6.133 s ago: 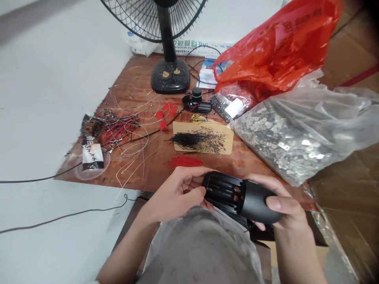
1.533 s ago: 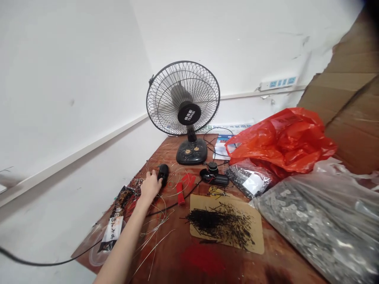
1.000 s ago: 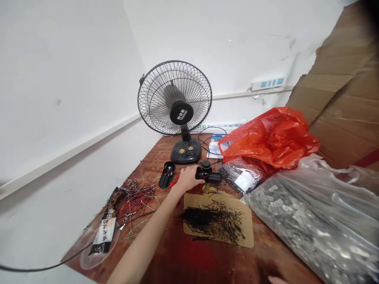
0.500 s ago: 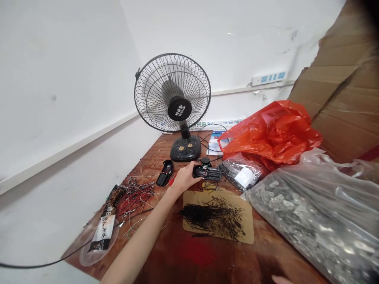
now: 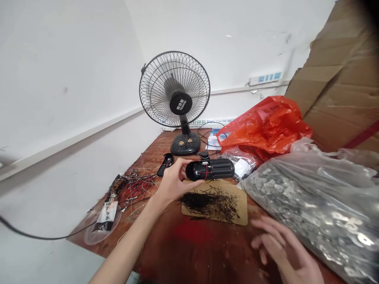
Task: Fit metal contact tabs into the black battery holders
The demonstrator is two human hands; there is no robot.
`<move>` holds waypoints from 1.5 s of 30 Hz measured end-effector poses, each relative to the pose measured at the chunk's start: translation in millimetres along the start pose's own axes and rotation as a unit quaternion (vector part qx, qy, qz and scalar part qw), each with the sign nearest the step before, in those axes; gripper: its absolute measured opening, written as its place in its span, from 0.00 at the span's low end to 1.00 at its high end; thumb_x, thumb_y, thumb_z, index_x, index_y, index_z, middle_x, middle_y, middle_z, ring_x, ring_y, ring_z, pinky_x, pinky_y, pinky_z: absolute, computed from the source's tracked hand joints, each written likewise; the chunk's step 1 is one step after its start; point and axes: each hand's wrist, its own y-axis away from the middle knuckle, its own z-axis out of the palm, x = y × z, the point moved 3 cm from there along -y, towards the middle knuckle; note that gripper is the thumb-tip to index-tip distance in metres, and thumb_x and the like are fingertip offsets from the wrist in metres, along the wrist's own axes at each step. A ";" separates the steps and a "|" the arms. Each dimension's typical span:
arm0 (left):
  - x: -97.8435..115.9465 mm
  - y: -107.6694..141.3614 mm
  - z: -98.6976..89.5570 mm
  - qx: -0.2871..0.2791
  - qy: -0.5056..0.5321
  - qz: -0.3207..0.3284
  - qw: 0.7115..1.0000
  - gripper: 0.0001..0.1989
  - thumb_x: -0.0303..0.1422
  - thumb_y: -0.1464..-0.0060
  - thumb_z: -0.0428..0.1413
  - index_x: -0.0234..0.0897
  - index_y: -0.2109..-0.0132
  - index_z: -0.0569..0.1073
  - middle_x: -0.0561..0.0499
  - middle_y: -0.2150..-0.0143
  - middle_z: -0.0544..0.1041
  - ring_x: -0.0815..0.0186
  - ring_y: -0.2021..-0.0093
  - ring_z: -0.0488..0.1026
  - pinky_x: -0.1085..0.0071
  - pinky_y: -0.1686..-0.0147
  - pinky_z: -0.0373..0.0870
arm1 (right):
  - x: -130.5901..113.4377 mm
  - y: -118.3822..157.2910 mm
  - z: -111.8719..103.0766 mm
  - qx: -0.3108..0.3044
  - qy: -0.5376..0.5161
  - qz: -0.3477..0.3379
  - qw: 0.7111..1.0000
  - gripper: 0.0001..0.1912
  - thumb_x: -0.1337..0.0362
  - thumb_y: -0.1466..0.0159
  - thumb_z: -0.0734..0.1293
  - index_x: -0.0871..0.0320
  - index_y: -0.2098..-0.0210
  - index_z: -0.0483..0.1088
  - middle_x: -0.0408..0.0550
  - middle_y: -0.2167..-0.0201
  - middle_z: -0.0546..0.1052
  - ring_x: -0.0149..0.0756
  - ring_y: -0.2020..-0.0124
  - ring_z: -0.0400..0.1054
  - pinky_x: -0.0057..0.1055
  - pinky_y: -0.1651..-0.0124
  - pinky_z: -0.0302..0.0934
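My left hand grips a black plastic housing by its rounded left end, thumb below and fingers behind. Red wires and long grooves show inside the housing, which is held above the table near the tan board. Black slivers are heaped on that board. My right hand is at the lower right over the table, fingers apart and holding nothing. A second black housing lies on the table, left of my left hand.
A black fan stands at the back. Red wires and a labelled strip lie at the left. On the right are an orange plastic bag, a clear bag of metal pieces and cardboard.
My left hand has lifted the black housing off the table and brought it nearer. My right hand has come into view from the bottom edge. The view has shifted slightly.
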 end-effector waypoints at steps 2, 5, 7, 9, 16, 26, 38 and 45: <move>19.3 12.1 -8.3 0.003 0.012 0.026 1.000 0.29 0.47 0.54 0.67 0.39 0.50 0.69 0.52 0.59 0.78 0.70 0.68 0.75 0.75 0.68 0.71 | -25.9 -17.9 11.2 -0.050 -0.027 -0.039 0.998 0.31 0.52 0.39 0.72 0.47 0.39 0.62 0.53 0.42 0.70 0.38 0.62 0.73 0.27 0.69 0.66; 42.1 27.5 -16.6 -0.007 0.021 0.049 0.999 0.29 0.46 0.53 0.67 0.39 0.49 0.68 0.51 0.54 0.78 0.68 0.64 0.77 0.75 0.67 0.72 | -56.4 -39.9 30.2 -0.140 -0.047 -0.062 0.987 0.32 0.54 0.38 0.72 0.45 0.37 0.60 0.52 0.42 0.70 0.38 0.61 0.72 0.28 0.68 0.66; 51.7 34.8 -19.9 -0.010 0.018 0.058 0.998 0.29 0.46 0.53 0.67 0.39 0.48 0.67 0.50 0.53 0.78 0.66 0.61 0.78 0.74 0.65 0.74 | -68.4 -47.5 39.3 -0.177 -0.009 -0.072 0.982 0.25 0.54 0.38 0.72 0.51 0.44 0.68 0.49 0.54 0.75 0.32 0.69 0.68 0.27 0.68 0.63; 56.8 39.3 -21.2 -0.009 0.020 0.062 0.998 0.29 0.46 0.52 0.66 0.40 0.47 0.66 0.49 0.52 0.78 0.64 0.58 0.78 0.72 0.61 0.75 | -74.6 -50.7 43.1 -0.179 0.036 -0.086 0.979 0.18 0.53 0.38 0.72 0.57 0.53 0.74 0.46 0.66 0.74 0.29 0.73 0.63 0.25 0.69 0.60; 56.3 37.0 -2.1 -0.081 0.240 -0.052 0.966 0.42 0.43 0.59 0.71 0.41 0.41 0.59 0.43 0.40 0.69 0.55 0.40 0.68 0.63 0.44 0.70 | -84.3 -56.8 44.5 -0.174 0.117 -0.189 0.959 0.12 0.56 0.38 0.71 0.59 0.61 0.75 0.45 0.71 0.74 0.32 0.70 0.65 0.25 0.68 0.62; 44.4 30.4 55.6 -0.116 0.508 -0.247 0.817 0.18 0.43 0.41 0.57 0.36 0.50 0.70 0.49 0.64 0.74 0.67 0.72 0.74 0.73 0.77 0.72 | -82.8 -64.0 46.0 -0.152 0.028 -0.148 0.977 0.12 0.60 0.40 0.74 0.57 0.58 0.74 0.46 0.61 0.79 0.34 0.61 0.73 0.26 0.57 0.67; 34.2 52.6 91.3 -0.092 0.565 -0.355 0.739 0.16 0.39 0.45 0.62 0.41 0.50 0.73 0.50 0.58 0.76 0.65 0.67 0.76 0.73 0.73 0.73 | -65.8 -65.5 40.0 -0.053 0.001 -0.080 0.995 0.14 0.56 0.41 0.74 0.59 0.63 0.73 0.48 0.66 0.79 0.35 0.67 0.72 0.27 0.62 0.64; 34.6 57.5 94.5 -0.078 0.591 -0.378 0.708 0.17 0.38 0.46 0.63 0.39 0.51 0.72 0.51 0.61 0.75 0.65 0.69 0.76 0.72 0.72 0.73 | -64.2 -65.5 35.7 -0.091 0.044 -0.100 0.990 0.14 0.56 0.39 0.73 0.59 0.61 0.73 0.48 0.68 0.77 0.35 0.67 0.71 0.26 0.66 0.62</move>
